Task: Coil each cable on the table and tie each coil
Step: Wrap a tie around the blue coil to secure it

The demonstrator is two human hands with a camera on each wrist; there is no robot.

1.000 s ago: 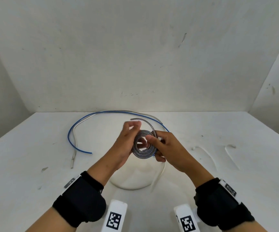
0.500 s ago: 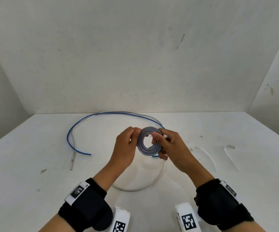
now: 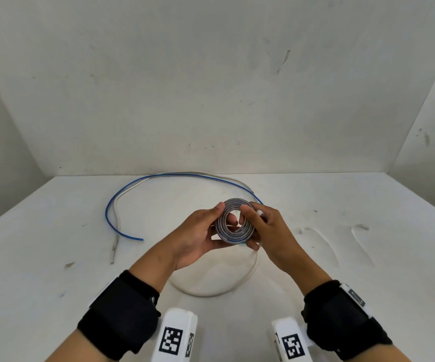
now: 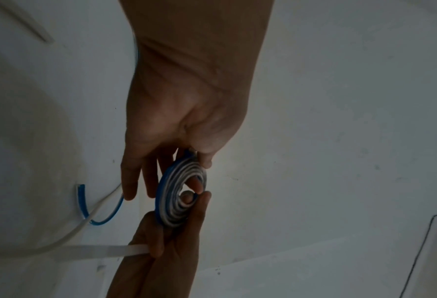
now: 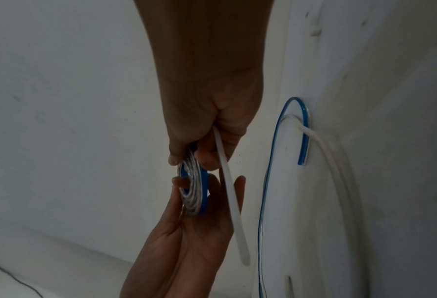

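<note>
A flat coil of silver cable with a blue edge (image 3: 234, 221) is held upright above the middle of the table. My left hand (image 3: 219, 220) grips its left side, thumb (image 4: 204, 159) on the face and fingers behind. My right hand (image 3: 247, 218) pinches its right side and pokes fingertips into the centre hole. In the wrist views the coil (image 4: 181, 193) (image 5: 193, 189) stands edge-on between both hands. A white flat cable (image 5: 230, 191) also runs out of my right palm.
A loose blue cable (image 3: 112, 205) arcs across the far table, its free end at the left, its right end hidden behind my right hand. The white cable (image 3: 211, 293) loops on the table under my hands. Walls close in the back and both sides.
The coil's loose tail, sticking up a second ago, is now wound in. Both hands have shifted their grip and lifted the coil slightly.
</note>
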